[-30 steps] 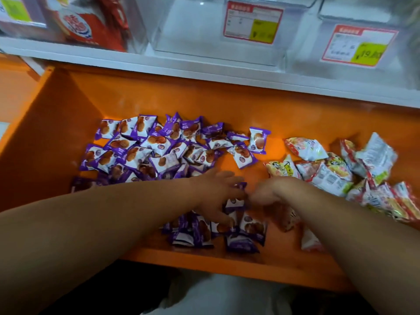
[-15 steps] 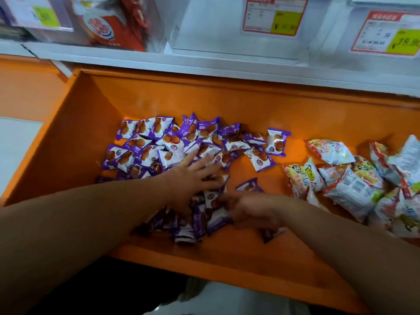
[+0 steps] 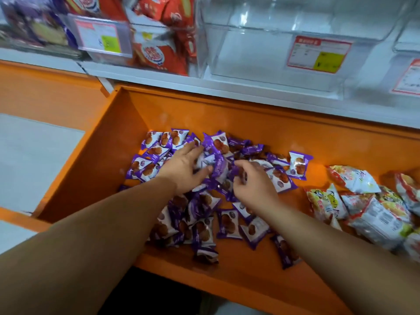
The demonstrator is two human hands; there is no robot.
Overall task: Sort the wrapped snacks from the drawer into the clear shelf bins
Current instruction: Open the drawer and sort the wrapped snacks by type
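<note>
Many small purple-wrapped snacks [image 3: 227, 226] lie heaped in the left and middle of the orange drawer [image 3: 227, 119]. Both my hands are in the heap's far part. My left hand [image 3: 184, 169] has its fingers spread over a bunch of purple packets and its thumb curled under them. My right hand [image 3: 254, 180] curls its fingers round packets from the other side, so the bunch [image 3: 218, 164] is gathered between the two hands. An empty clear bin [image 3: 261, 53] with a red price tag [image 3: 318, 54] stands on the shelf straight above.
Larger white, red and yellow snack bags [image 3: 354, 180] pile up at the drawer's right end. A clear bin of red packets [image 3: 163, 42] and one with purple packs [image 3: 34, 26] stand on the white shelf [image 3: 159, 76] at left. Pale floor [image 3: 34, 155] lies beside the drawer.
Both hands have moved from the drawer's near part toward the far part of the purple heap and closed on a bunch of packets. My view has tilted up and left.
</note>
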